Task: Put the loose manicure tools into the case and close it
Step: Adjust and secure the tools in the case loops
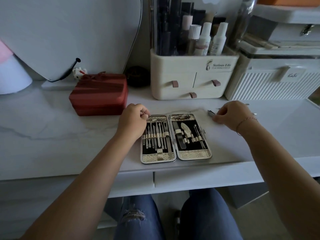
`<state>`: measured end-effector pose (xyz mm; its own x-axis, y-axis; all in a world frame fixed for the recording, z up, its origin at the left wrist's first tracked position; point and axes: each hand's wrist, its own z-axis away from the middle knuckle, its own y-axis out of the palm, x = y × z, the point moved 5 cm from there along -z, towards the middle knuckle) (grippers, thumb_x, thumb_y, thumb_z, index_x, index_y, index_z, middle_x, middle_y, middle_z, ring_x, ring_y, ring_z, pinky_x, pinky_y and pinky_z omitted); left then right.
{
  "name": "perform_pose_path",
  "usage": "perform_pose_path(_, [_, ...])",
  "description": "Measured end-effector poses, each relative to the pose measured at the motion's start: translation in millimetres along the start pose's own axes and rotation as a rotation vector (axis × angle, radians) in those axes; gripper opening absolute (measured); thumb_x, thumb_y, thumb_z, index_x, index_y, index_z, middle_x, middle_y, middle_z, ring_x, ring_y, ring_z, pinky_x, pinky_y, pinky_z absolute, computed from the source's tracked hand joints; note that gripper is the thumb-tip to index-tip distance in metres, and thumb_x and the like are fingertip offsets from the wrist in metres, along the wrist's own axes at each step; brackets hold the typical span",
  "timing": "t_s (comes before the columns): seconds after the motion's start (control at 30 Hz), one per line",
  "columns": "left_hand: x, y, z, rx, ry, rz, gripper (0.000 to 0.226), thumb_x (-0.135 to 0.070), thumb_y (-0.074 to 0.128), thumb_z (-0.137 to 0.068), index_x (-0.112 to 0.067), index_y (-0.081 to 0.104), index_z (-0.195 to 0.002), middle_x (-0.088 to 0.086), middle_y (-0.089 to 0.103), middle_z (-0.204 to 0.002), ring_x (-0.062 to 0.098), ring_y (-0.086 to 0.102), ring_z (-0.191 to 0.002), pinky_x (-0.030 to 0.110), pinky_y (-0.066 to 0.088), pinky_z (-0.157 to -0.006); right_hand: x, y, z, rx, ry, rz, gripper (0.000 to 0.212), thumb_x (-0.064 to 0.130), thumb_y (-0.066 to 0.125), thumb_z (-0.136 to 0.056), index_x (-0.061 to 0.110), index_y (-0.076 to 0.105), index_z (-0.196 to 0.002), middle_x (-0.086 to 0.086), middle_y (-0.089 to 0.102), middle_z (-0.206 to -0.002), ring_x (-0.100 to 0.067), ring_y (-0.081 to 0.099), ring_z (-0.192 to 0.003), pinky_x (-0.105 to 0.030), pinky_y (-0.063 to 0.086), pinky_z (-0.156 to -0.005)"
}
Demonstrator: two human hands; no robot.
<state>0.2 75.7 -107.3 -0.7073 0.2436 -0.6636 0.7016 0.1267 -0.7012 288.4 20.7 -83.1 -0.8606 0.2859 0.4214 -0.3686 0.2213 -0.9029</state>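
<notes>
A red zippered box (98, 95) sits on the white tabletop (52, 132), just outboard of the left hand (133, 121) and a little beyond it. That hand rests over the far left corner of the open manicure case (175, 138), its grip pinched on a thin metal tool (149, 119) at the top edge of the left half; whether the tool is already seated under its strap cannot be told. Directly inboard of this grip, the case lies flat with both halves spread, slim steel tools strapped in rows on the dark lining of each side. To the other side of the case, apart from it, the right hand (232, 116) hovers low over the tabletop, fingers curled and grasping a small nail clipper (211, 113) whose end sticks out toward the case. A few more loose metal tools (251, 108) peek out from behind that hand, on its far and outer side. Beyond both hands, against the wall, stand a cream cosmetics organiser (192, 77) and a ribbed white box (275, 84).
</notes>
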Motion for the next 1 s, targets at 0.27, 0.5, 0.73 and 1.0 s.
perform_pose_path(0.27, [-7,-8,3,-0.128,0.085,0.051,0.011,-0.014,0.06,-0.088,-0.009,0.068,-0.093,0.01,0.062,-0.097,0.023,0.058,-0.088,0.033,0.046,-0.078,44,6,38,0.069,-0.158,-0.616,0.017,0.03,0.072,-0.078,0.016,0.066,-0.07,0.005,0.06,-0.047,0.0,0.047,-0.037,-0.014,0.043,-0.044])
perform_pose_path(0.5, [-45,1,39,0.231,-0.032,0.713,0.02,-0.037,0.064,-0.084,-0.022,0.073,-0.095,-0.006,0.075,-0.09,0.006,0.068,-0.088,0.023,0.052,-0.083,91,35,63,0.323,-0.096,-1.164,0.015,0.021,0.068,-0.081,0.015,0.066,-0.068,0.004,0.062,-0.056,-0.006,0.047,-0.044,-0.018,0.043,-0.047])
perform_pose_path(0.73, [-40,-1,47,0.195,-0.089,0.842,0.01,-0.016,0.068,-0.083,-0.018,0.073,-0.092,0.003,0.075,-0.081,0.017,0.072,-0.075,0.022,0.055,-0.069,99,41,66,0.285,-0.083,-1.204,0.009,0.012,0.062,-0.087,0.009,0.067,-0.079,-0.001,0.066,-0.057,-0.006,0.051,-0.044,-0.016,0.041,-0.044])
perform_pose_path(1.0, [-31,-5,46,0.156,0.026,0.497,0.011,-0.023,0.066,-0.085,-0.031,0.068,-0.077,-0.005,0.066,-0.059,0.002,0.057,-0.051,0.019,0.047,-0.057,109,9,66,0.108,-0.322,-0.946,0.006,0.008,0.068,-0.082,0.014,0.069,-0.084,0.001,0.069,-0.06,-0.009,0.061,-0.051,-0.015,0.047,-0.05])
